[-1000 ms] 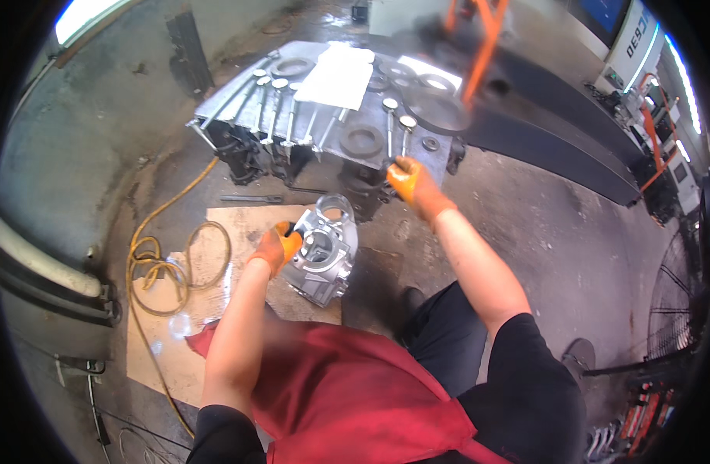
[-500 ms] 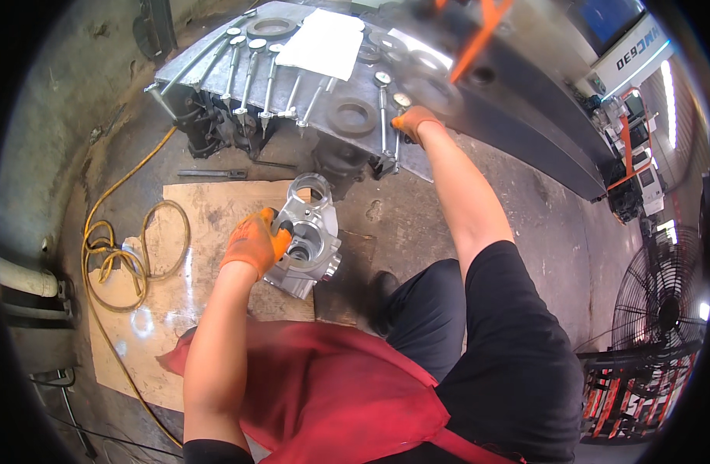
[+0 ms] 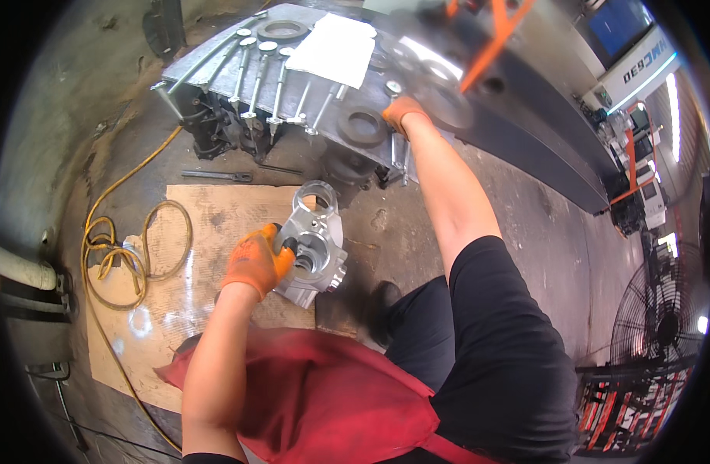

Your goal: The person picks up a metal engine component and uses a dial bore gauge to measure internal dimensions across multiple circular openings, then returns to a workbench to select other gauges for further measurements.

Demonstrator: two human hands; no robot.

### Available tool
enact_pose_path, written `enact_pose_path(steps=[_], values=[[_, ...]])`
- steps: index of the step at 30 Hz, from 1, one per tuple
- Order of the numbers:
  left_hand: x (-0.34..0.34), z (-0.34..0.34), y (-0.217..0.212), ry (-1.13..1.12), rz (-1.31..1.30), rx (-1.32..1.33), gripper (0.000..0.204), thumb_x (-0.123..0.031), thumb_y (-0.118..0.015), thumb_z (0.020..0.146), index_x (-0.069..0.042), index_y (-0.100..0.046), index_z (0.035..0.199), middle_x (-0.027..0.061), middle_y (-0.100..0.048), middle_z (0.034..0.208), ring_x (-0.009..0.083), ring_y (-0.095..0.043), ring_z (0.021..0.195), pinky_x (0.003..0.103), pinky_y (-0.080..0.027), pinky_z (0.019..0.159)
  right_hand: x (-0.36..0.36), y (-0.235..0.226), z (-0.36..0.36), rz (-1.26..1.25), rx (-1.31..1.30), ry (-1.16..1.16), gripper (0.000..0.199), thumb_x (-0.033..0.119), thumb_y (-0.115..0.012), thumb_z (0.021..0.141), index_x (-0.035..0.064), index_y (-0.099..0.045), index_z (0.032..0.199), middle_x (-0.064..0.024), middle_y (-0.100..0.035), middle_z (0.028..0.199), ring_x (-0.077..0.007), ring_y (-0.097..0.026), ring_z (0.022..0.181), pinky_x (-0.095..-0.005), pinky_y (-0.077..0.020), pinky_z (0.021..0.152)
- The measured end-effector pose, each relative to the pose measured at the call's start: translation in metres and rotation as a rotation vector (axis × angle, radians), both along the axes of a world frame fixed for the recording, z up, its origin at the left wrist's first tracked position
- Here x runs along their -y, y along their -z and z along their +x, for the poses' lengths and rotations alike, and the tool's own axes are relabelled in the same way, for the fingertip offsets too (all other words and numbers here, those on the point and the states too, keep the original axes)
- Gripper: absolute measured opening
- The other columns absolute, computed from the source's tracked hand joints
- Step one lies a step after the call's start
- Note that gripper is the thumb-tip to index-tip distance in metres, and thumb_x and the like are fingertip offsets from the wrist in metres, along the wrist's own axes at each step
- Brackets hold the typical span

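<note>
left hand (image 3: 256,263) on metal casting (image 3: 314,246), right hand (image 3: 402,114) at bolts (image 3: 395,151)

View: a single head-worn fisheye camera looked steeply down over the person's own chest and forearms.
Facing: forward-down toward the cardboard sheet (image 3: 215,224) on the floor and the engine block (image 3: 293,85) beyond its far edge.
Nearness: arm's reach; rim edges bent.
</note>
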State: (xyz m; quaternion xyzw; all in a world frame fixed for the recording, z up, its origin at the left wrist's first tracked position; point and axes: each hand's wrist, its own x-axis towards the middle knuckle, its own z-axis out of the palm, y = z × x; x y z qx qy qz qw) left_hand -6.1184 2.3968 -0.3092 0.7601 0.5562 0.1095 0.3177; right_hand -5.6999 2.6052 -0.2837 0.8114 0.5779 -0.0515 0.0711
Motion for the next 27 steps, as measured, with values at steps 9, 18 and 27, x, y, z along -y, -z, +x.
enact_pose_path(steps=[9, 18, 27], values=[[-0.001, -0.006, -0.003, 0.011, -0.069, 0.027, 0.046, -0.033, -0.066, 0.086, -0.001, -0.065, 0.119, 0.0237, -0.070, 0.110, 0.0394, -0.066, 0.106, 0.044, -0.051, 0.092, 0.000, -0.002, -0.001, 0.122, -0.255, 0.254, 0.046, 0.036, -0.070, 0.082, -0.0033, -0.072, 0.105, -0.0191, -0.072, 0.098, -0.0250, -0.067, 0.087, -0.0388, -0.0519, 0.083], [0.000, 0.001, -0.011, -0.006, 0.029, -0.002, 0.047, -0.031, -0.064, 0.086, 0.001, -0.065, 0.120, 0.0254, -0.067, 0.119, 0.0405, -0.062, 0.114, 0.045, -0.049, 0.098, 0.179, -0.077, -0.079, 0.805, -0.725, -0.060, 0.031, 0.019, -0.068, 0.090, -0.0016, -0.063, 0.113, -0.0100, -0.068, 0.088, -0.0140, -0.059, 0.076, -0.0310, -0.0490, 0.071], [0.007, 0.013, 0.008, -0.002, 0.178, 0.066, 0.060, -0.026, -0.063, 0.086, 0.004, -0.054, 0.137, 0.0268, -0.058, 0.135, 0.0413, -0.055, 0.126, 0.043, -0.044, 0.108, 0.294, -0.105, -0.143, 0.788, -0.983, -0.348, 0.025, 0.023, -0.064, 0.091, -0.0004, -0.056, 0.090, -0.0145, -0.060, 0.069, -0.0250, -0.057, 0.060, -0.0388, -0.0457, 0.060]])
